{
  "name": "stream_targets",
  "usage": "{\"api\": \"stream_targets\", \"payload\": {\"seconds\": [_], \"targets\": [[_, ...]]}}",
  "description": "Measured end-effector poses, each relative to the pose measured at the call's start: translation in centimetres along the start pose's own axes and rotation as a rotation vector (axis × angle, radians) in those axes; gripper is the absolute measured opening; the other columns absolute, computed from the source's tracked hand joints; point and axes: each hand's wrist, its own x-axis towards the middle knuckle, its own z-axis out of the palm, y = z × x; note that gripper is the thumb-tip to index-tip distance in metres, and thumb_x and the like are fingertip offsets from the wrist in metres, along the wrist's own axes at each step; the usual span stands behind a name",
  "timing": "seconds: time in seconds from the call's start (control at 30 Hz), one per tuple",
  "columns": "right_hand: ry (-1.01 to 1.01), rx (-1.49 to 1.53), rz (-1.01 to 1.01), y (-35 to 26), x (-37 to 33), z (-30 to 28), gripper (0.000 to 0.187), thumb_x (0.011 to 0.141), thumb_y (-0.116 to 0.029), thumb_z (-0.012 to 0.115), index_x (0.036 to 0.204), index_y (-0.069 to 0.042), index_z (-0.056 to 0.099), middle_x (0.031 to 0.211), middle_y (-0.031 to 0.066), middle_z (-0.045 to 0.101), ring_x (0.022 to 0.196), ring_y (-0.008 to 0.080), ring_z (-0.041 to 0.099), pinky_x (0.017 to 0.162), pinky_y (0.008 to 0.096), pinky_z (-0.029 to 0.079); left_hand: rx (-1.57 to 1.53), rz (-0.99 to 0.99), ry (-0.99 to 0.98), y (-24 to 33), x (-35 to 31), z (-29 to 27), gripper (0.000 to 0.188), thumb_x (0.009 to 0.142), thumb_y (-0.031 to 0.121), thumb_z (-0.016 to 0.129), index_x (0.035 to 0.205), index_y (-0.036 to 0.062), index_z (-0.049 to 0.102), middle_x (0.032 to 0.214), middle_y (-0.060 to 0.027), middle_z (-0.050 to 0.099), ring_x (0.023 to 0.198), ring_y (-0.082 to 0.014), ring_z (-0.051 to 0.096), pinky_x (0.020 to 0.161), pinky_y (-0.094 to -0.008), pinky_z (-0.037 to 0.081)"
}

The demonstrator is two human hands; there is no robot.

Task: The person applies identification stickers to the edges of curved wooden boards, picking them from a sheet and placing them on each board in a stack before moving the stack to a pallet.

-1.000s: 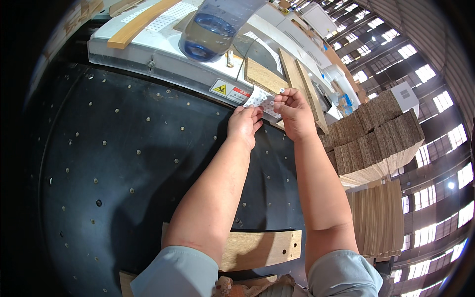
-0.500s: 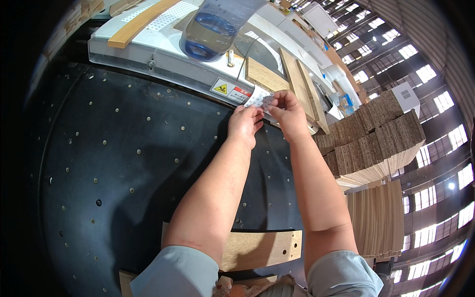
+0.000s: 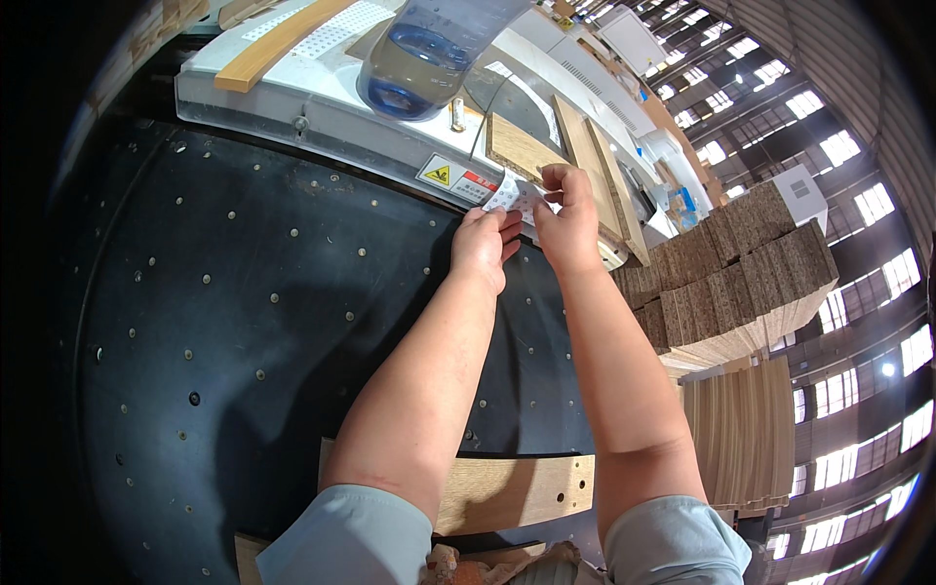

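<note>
My left hand grips a small white sheet dotted with rows of grey round spots, perhaps stickers; its thumb lies at the sheet's lower left edge. Close against the sheet's right side is my right hand, with fingers curled and the thumb near the index finger. Anything pinched there is too small to make out. Both hands are over the near edge of a white machine, beside its yellow warning label.
A blue-tinted water jug and wooden boards sit on the machine. Below lies a black studded table, with a drilled wooden piece near me. Chipboard stacks and a pile of thin boards stand right.
My right hand has shifted slightly, its index finger lifting up and away from the spotted sheet. My left hand keeps its hold in nearly the same place.
</note>
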Motion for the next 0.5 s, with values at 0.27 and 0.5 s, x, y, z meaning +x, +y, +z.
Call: {"api": "stream_targets", "payload": {"seconds": [0.27,0.5], "targets": [[0.032,0.206,0.161,1.1,-0.1,1.3,0.038,0.063,0.015,0.055,0.096,-0.003,0.053,0.090,0.0082,0.051,0.079,0.0183,0.054,0.071,0.0291,0.048,0.001,0.000,-0.028,0.1,0.1,0.1,0.016,0.092,0.015,0.041,0.105,0.0087,0.048,0.099,-0.0066,0.061,0.091,-0.0180,0.058,0.078,-0.0332,0.042],[-0.032,-0.110,-0.080,0.2,0.0,1.1,0.038,0.062,0.014,0.052,0.096,-0.004,0.053,0.093,0.0143,0.052,0.086,0.0313,0.053,0.075,0.0377,0.046,-0.010,0.022,-0.058,0.2,0.3,-0.1,0.020,0.094,0.012,0.038,0.111,0.0082,0.047,0.098,-0.0064,0.061,0.086,-0.0171,0.059,0.073,-0.0299,0.045]]}}
